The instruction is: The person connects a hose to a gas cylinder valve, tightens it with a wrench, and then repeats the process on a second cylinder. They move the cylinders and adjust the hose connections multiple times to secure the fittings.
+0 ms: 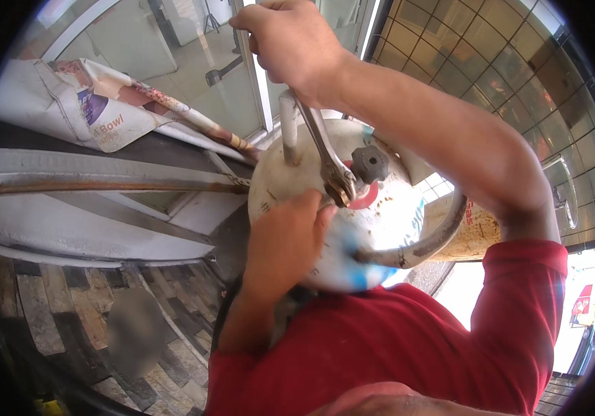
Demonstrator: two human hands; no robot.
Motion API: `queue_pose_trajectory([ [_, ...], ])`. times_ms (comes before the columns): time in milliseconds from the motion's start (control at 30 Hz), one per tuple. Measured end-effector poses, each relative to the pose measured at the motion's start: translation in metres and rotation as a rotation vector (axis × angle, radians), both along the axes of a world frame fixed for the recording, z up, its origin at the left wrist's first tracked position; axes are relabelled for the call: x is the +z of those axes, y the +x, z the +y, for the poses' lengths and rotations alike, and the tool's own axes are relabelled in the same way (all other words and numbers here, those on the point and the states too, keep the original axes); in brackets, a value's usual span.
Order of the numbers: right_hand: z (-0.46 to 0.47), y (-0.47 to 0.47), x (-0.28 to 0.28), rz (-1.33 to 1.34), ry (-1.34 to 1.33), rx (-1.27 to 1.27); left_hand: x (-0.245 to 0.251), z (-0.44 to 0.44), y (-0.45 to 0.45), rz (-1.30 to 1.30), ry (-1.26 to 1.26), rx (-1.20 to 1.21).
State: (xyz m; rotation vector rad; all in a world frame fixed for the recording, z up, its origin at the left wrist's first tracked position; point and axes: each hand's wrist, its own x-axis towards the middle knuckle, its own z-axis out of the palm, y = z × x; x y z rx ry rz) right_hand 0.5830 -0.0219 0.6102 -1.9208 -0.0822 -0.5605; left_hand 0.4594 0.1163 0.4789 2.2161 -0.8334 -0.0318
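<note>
A white gas cylinder with rust spots and blue markings stands before me. On its top are a dark valve knob and a red collar. An adjustable wrench has its jaws at the brass fitting beside the knob. My right hand is closed around the far end of the wrench's handle. My left hand grips something at the fitting, largely covered by its fingers; it looks like a hose end or connector.
The cylinder's bent tube handle curves along the near right side. A rusty, lettered cylinder stands behind it. At left are a folded printed banner and a metal rail; a glass door stands beyond.
</note>
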Motion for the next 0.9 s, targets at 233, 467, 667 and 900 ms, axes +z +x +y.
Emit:
queue_pose_trajectory([
  [233,-0.012,0.006,0.024,-0.478,-0.779,-0.029,-0.005,0.003,-0.003,0.073,0.018,0.004],
  [467,-0.051,-0.109,0.122,-0.258,0.480,0.377,0.035,-0.001,0.017,-0.037,-0.529,-0.031],
  [667,-0.079,-0.126,0.107,-0.490,0.545,0.581,0.083,-0.030,0.027,0.228,-0.644,-0.570],
  [900,-0.090,-0.141,0.116,-0.477,0.587,0.492,0.105,-0.036,0.010,0.499,-0.667,-0.637],
])
